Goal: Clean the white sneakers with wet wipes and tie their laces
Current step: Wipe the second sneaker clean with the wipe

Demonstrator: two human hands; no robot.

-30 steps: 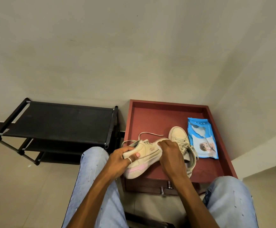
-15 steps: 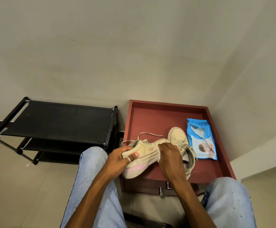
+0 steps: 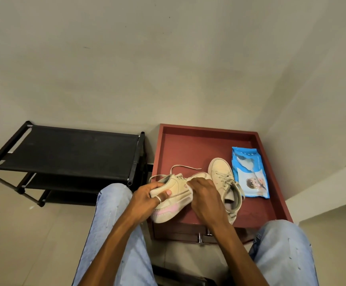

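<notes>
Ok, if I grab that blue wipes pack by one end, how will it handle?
The blue wipes pack looks like soft, wrinkled film, so it will probably sag rather than stay stiff. It lies flat on the red table, so it should slide, not roll or tip. Its glossy wrapper may be slightly slippery.

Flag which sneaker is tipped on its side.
The sneaker with the pink sole patch, gripped by the left hand, wipe under the right hand; the other sneaker stands upright on the red table.
</notes>
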